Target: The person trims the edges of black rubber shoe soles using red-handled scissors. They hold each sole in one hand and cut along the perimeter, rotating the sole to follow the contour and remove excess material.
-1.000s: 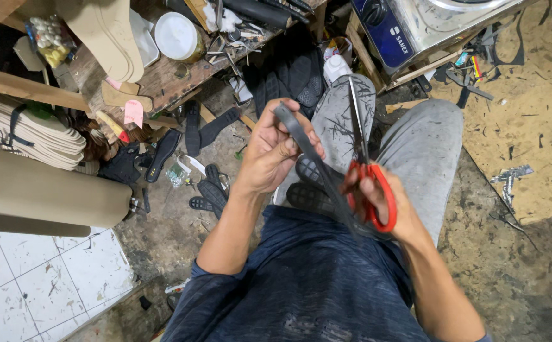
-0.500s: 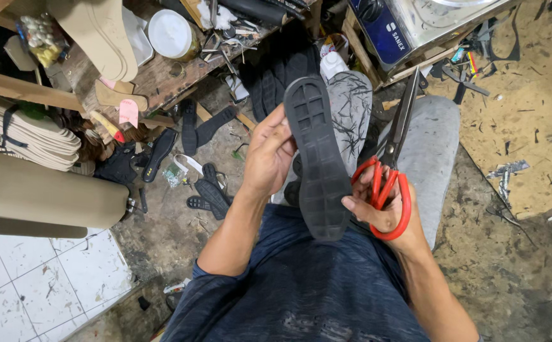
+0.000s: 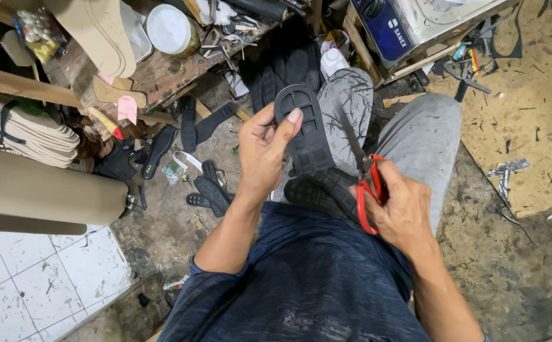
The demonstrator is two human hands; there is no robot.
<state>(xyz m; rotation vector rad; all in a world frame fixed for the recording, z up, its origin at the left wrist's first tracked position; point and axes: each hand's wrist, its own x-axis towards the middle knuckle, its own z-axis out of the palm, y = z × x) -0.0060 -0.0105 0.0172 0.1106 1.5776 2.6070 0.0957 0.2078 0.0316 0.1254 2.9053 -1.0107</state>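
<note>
My left hand (image 3: 262, 154) grips a black rubber shoe sole (image 3: 306, 132) by its upper edge, tread side facing me, held upright over my lap. My right hand (image 3: 402, 206) is closed around red-handled scissors (image 3: 368, 190), whose blades point up along the sole's right side. Another black sole (image 3: 326, 190) lies on my lap below, between the two hands. I sit in grey trousers (image 3: 415, 139) and a dark blue shirt.
Several black soles and straps (image 3: 203, 183) lie on the dirty floor at the left. A cluttered wooden bench (image 3: 156, 69) with a white lid stands ahead. A beige roll (image 3: 42, 190) and stacked tan soles (image 3: 23, 130) are left. A blue machine (image 3: 409, 25) is top right.
The black sole has swung from lying lengthwise toward me to standing more upright, held at its top. The scissors have dropped lower and come closer to the sole's right edge.
</note>
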